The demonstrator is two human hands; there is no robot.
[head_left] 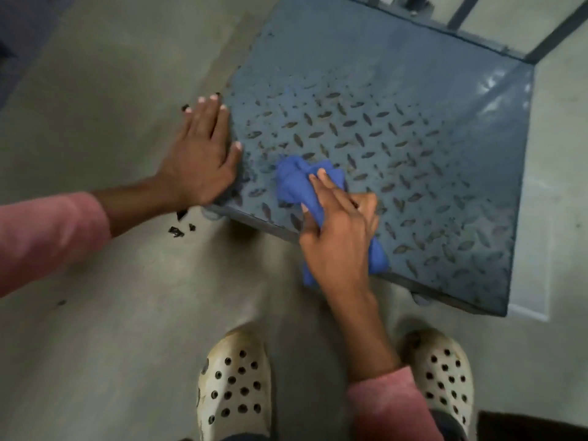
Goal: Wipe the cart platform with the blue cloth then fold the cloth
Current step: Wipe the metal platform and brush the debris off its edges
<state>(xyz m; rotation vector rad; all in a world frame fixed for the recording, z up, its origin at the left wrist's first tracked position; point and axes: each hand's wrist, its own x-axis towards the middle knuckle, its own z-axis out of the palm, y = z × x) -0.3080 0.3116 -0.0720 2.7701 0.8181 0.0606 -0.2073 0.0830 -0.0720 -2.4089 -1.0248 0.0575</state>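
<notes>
The cart platform (397,100) is a grey-blue steel plate with a worn diamond tread, lying low over the floor. A bunched blue cloth (294,181) rests on its near edge, and one end hangs over that edge. My right hand (339,238) presses down on the cloth and grips it, fingers pointing up and to the left. At the platform's near left corner my left hand (199,157) lies flat with spread fingers, thumb on the tread, holding nothing.
Grey concrete floor (111,297) surrounds the cart. Small black fragments (178,230) lie on the floor by the left corner. My two cream perforated clogs (234,386) stand just short of the platform. The cart's dark handle bars (461,14) rise at the far end.
</notes>
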